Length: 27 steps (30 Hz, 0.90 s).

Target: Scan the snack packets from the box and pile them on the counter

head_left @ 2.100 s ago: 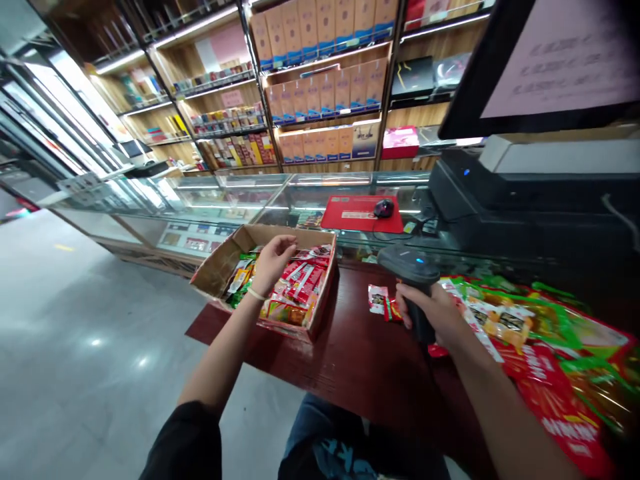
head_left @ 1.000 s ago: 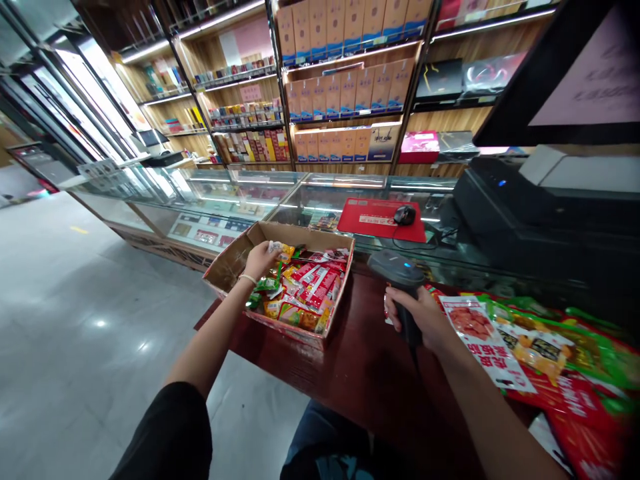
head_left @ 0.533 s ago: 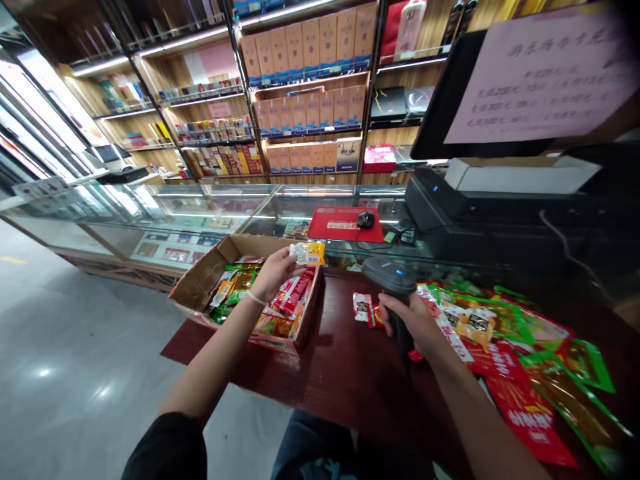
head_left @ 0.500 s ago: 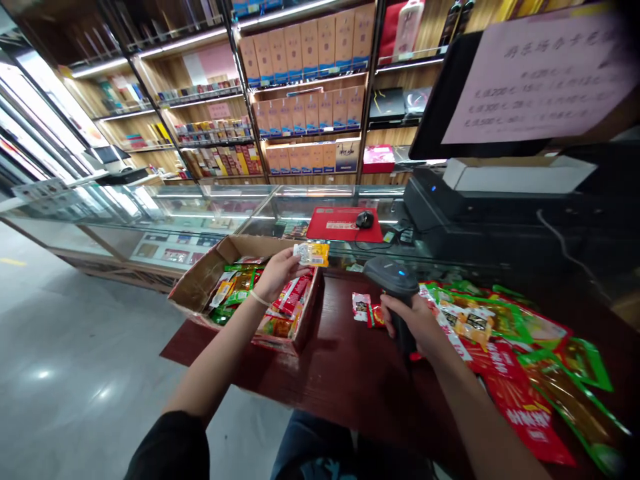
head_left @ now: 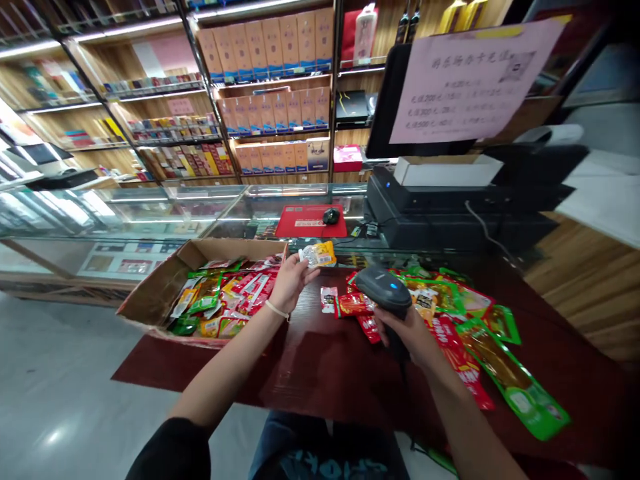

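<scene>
Pinched in my left hand is a small yellow-and-white snack packet, held up just right of the cardboard box. That box contains many red, green and yellow snack packets. My right hand is wrapped round the handle of a black barcode scanner, whose head points left, toward the held packet. Under and left of the scanner, a small white-and-red packet and a red packet lie on the dark red tabletop. A pile of red and green packets spreads to the right of my right hand.
A black cash register with a screen and pink notice stands at the back right. On the glass counter lie a red mouse pad and a black mouse. Shelves of boxes line the wall behind.
The view has turned to the right. The yellow packet is still in my left hand and has moved right, clear of the box and nearer the scanner. My right hand keeps its hold on the scanner.
</scene>
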Motion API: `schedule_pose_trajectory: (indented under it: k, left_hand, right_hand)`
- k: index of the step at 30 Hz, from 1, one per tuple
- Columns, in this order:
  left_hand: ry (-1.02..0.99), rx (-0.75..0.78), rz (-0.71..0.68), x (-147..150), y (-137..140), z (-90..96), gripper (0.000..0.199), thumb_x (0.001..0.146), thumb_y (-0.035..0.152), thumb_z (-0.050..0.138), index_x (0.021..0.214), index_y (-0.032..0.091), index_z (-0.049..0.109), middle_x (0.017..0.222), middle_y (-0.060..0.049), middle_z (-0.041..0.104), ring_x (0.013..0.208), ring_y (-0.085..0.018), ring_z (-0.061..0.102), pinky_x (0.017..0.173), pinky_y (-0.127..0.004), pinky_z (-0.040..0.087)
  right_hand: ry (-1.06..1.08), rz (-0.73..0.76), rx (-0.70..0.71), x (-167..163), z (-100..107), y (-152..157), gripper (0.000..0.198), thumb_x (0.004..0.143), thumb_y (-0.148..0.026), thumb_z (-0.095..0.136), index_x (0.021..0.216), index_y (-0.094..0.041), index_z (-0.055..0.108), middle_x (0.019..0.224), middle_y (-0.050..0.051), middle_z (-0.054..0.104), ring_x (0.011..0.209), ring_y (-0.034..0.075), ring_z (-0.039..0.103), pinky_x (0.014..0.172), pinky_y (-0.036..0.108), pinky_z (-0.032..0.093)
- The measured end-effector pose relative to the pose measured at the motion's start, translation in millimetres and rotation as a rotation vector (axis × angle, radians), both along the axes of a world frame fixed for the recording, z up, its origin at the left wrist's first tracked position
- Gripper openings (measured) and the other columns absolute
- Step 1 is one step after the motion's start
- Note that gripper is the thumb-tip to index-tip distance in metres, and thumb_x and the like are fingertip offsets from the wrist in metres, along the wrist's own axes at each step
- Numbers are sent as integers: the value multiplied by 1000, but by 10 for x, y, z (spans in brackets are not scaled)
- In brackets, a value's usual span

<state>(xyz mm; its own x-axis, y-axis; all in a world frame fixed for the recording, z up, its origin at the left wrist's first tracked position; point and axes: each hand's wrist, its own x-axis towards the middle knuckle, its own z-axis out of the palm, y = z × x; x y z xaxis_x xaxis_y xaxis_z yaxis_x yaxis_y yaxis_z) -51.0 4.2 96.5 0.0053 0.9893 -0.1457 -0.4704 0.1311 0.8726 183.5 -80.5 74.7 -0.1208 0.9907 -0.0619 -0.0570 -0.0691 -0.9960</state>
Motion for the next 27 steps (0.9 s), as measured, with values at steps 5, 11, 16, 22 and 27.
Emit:
schedule_pose_trajectory:
  k: [5,11,16,22,27]
  left_hand:
    - [29,3,-18,157,-6,-73,18,83,18,63,99,16,56,105,-8,69,82,-11,68,90,-33,55]
    - [81,33,-37,327,-24,-133,18,84,22,61,99,18,54,102,-6,68,83,-12,68,90,-35,54]
    - [400,236,58,489,30,-424,17,88,27,54,104,20,56,104,-5,67,91,-16,66,89,-34,52]
    - [747,326,-69,701,103,-940,17,88,25,55,103,22,63,104,-6,70,100,-21,65,94,-36,47]
    - [620,320,-173,784,136,-1039,20,89,25,54,107,21,62,106,-8,70,102,-21,65,95,-38,47]
  right_hand:
    - [-72,-32,7,125,-80,-67,36,72,-50,74,68,-21,54,44,-4,52,35,12,45,39,25,36]
    - [1,-90,-28,271,-21,-112,36,70,-49,76,70,-21,53,47,-5,52,35,10,45,37,23,35]
    - [71,-179,-44,429,-59,-140,34,72,-47,75,67,-21,53,51,-4,54,36,10,46,36,23,37]
    - [166,-195,-43,581,-122,-180,31,73,-43,76,75,-20,55,53,-5,54,37,9,47,36,22,37]
    - [143,-199,-51,607,-121,-201,32,73,-44,76,74,-20,56,52,-5,54,36,10,46,36,22,37]
